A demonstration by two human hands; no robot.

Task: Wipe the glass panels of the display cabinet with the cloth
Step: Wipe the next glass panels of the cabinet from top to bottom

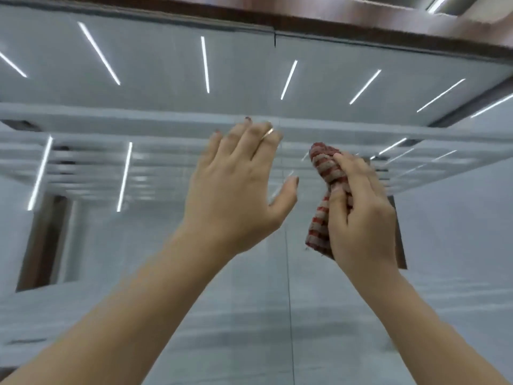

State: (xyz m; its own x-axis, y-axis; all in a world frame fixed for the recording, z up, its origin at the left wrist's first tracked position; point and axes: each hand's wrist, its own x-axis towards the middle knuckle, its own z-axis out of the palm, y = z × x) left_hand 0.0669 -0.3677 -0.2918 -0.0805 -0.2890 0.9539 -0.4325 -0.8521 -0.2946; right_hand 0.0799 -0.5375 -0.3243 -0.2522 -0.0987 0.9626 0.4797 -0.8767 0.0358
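Note:
Two glass panels of the display cabinet fill the view, the left panel (116, 245) and the right panel (449, 232), meeting at a thin vertical seam (288, 287). My right hand (361, 212) grips a bunched red-and-beige striped cloth (327, 173) just right of the seam, up against the right panel. My left hand (238, 184) is raised to the left of the seam with fingers straight and spread, held at the left panel's edge. Whether its fingertips touch the glass I cannot tell.
A brown wooden top frame (361, 20) of the cabinet runs across the top. White shelves (138, 120) show behind the glass, with reflected strip lights (205, 65) across them. A dark upright post (44, 240) stands at the left.

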